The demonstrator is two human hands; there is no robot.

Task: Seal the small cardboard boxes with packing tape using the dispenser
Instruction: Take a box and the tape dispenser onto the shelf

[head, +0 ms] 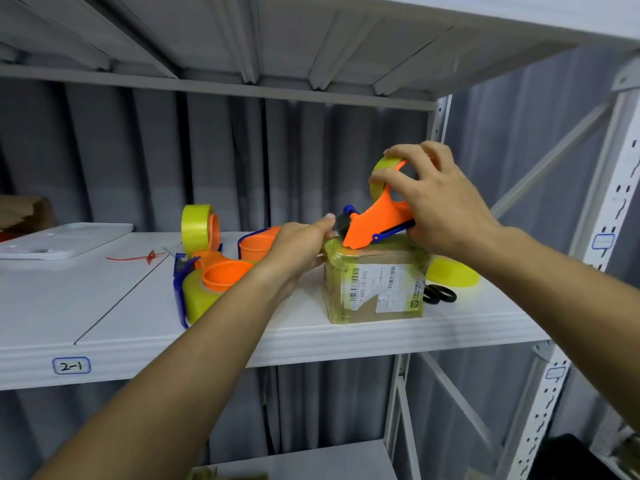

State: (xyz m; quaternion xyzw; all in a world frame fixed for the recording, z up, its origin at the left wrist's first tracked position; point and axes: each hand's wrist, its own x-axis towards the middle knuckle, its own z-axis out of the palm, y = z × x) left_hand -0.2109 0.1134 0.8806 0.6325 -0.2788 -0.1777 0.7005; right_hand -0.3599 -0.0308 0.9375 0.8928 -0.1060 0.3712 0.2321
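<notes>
Head view: right hand (440,209) fingers (388,176) grip dispenser (377,216) atop box (374,289); left hand (298,247) fingers hold box's edge.

Both bare forearms reach forward. The left hand (300,244) curls with thumb extended; the right hand (437,201) arches, fingers spread and gripping.

1. Boxes: 1, cardboard (375,289).
2. Orange dispensers: 3, one on the box (377,216), two on the shelf (221,275) (258,245).
3. Loose yellow tape rolls: 2 (199,228) (453,271).
4. Scissors: 1 pair (440,294).
5. Hands: 2 (298,251) (440,202).
</notes>
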